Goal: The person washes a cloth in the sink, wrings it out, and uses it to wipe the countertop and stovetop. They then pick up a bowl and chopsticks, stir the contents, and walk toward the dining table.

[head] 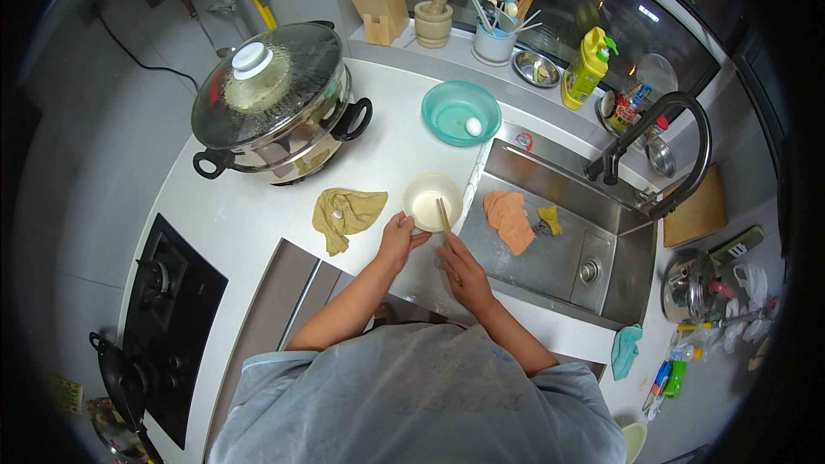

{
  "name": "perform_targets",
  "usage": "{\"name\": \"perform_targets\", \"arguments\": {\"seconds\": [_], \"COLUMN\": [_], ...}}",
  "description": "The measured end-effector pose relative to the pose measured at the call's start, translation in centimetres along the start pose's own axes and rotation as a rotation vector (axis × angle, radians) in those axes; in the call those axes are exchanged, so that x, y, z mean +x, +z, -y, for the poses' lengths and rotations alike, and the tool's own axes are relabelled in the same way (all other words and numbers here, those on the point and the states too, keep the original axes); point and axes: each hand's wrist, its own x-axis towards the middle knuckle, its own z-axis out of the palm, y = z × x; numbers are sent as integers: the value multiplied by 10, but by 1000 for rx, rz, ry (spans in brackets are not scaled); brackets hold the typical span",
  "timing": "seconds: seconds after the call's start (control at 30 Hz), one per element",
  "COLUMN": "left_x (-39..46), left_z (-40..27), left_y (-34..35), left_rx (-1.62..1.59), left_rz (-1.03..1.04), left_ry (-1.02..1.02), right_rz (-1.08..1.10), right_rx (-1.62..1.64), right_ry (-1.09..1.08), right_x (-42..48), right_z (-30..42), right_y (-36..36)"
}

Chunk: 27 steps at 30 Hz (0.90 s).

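My left hand (397, 241) grips the near left rim of a cream-coloured bowl (409, 201) at the counter's front edge. A pale content shows inside the bowl. In my right hand (469, 276) is a pair of wooden chopsticks (445, 219), their tips down in the bowl. Left of the bowl lies a crumpled olive-yellow cloth (361, 209) with a small pale piece on it. Beyond the bowl stands a turquoise plastic basin (445, 113) holding one white egg (473, 127).
A large lidded steamer pot (296, 142) stands back left, near a black gas hob (187, 290). To the right, a steel sink (548, 270) holds an orange cloth (510, 219) under a black tap (699, 135). The windowsill bears a knife block (383, 9) and a yellow detergent bottle (583, 74).
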Motion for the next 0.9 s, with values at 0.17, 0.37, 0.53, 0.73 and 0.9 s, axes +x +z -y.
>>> {"name": "perform_targets", "arguments": {"seconds": [0.17, 0.37, 0.53, 0.73, 0.9], "left_x": [-6, -7, -4, -2, 3], "left_z": [-5, -7, -4, -4, 1], "left_y": [6, 5, 2, -1, -6], "left_rx": [34, 50, 61, 84, 66], "left_rz": [-30, -25, -30, -31, -33], "left_ry": [-12, -12, -1, -10, -5], "right_rz": [-2, -4, -18, -1, -11], "right_rx": [18, 42, 47, -53, -15], "right_ry": [15, 39, 26, 8, 26], "right_x": [1, 4, 5, 7, 9], "right_z": [0, 3, 2, -3, -5], "right_y": [0, -1, 1, 1, 1]}}
